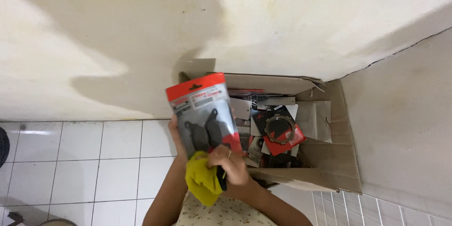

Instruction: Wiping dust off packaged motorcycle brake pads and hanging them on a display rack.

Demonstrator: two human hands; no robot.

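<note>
My left hand [175,134] grips from behind a flat blister pack [203,113] with a red header card and two dark brake-pad shapes under clear plastic, held upright in front of me. My right hand [229,162], with a ring on one finger, presses a yellow cloth [202,181] against the lower front of the pack. The left hand's fingers are mostly hidden behind the pack.
An open cardboard box [329,157] sits to the right in the wall corner, filled with several packaged parts, among them a red-and-black card with a ring-shaped disc [278,129]. White floor tiles [94,160] lie to the left. A cream wall [141,28] rises behind.
</note>
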